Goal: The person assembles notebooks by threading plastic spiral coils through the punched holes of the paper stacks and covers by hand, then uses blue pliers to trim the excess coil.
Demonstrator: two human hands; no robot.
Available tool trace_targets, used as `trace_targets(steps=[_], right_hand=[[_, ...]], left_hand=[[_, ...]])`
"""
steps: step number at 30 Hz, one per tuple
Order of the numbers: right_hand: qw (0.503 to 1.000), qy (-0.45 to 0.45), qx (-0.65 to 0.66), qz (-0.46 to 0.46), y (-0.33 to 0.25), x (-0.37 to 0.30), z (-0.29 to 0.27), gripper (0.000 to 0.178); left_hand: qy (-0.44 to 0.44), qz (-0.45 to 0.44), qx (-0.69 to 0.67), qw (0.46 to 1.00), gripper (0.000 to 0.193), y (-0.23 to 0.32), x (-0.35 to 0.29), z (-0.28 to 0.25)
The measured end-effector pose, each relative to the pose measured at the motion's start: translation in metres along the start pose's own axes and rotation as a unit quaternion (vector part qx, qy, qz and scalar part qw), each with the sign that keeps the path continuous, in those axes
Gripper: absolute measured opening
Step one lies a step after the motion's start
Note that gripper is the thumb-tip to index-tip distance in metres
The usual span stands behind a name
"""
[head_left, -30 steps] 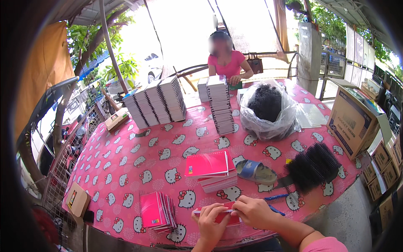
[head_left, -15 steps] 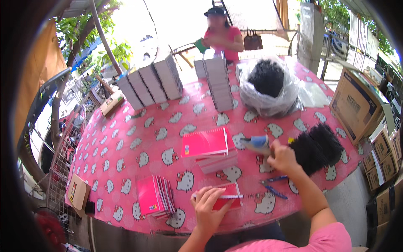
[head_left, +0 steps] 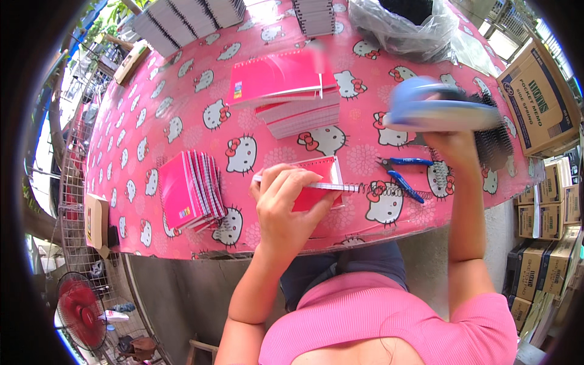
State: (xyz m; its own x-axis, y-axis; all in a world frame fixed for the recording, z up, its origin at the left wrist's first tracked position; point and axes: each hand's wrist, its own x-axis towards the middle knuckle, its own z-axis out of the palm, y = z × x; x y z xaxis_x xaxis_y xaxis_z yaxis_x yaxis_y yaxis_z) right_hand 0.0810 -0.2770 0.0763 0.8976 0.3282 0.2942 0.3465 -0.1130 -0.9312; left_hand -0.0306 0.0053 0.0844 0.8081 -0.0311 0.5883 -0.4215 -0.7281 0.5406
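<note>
My left hand (head_left: 283, 207) grips a small spiral notebook (head_left: 333, 187) tilted on edge, fingers over its top and thumb beneath. A thin dark wire coil (head_left: 380, 190) runs out from the notebook's right end. Under that hand lies a red-covered notebook (head_left: 313, 198). My right hand (head_left: 453, 149) is closed around a blue-and-white handheld tool (head_left: 438, 115), blurred by motion, in front of the black coils (head_left: 494, 137); the exact kind of tool is unclear. Blue-handled pliers (head_left: 406, 176) lie between my hands, just right of the loose coil.
A stack of pink notebooks (head_left: 280, 79) stands beyond my left hand, and a fanned pile (head_left: 191, 188) sits left. Tall notebook stacks (head_left: 176, 24) line the far side. A plastic bag (head_left: 404, 36) holds black material; a cardboard box (head_left: 538, 103) stands at right.
The view has tipped downward, and the person across the table has left it. My right hand has raised the tool and moved it rightward. My left hand still holds the notebook.
</note>
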Motion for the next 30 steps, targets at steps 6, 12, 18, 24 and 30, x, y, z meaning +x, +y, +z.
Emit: trace_targets(steps=[6,12,18,24,30], right_hand=[[0.974,-0.145,-0.175,-0.012,-0.028,0.018,0.023,0.036],[0.946,-0.168,-0.273,0.036,-0.018,0.024,0.033,0.04],[0.977,-0.169,-0.133,-0.008,-0.035,0.026,0.046,0.03],[0.98,-0.182,-0.081,0.016,-0.022,0.029,0.054,0.036],[0.974,-0.216,-0.054,-0.031,-0.023,0.038,0.054,0.028]], left_hand=[[-0.02,-0.014,-0.01,1.0,0.026,0.006,0.005,0.004],[-0.041,-0.028,-0.023,0.999,0.027,0.007,0.01,0.004],[-0.022,-0.057,-0.031,0.998,0.032,0.006,0.011,-0.001],[0.04,-0.16,-0.176,0.971,0.034,-0.01,-0.003,0.004],[0.024,-0.179,-0.259,0.949,0.028,-0.029,-0.015,0.008]])
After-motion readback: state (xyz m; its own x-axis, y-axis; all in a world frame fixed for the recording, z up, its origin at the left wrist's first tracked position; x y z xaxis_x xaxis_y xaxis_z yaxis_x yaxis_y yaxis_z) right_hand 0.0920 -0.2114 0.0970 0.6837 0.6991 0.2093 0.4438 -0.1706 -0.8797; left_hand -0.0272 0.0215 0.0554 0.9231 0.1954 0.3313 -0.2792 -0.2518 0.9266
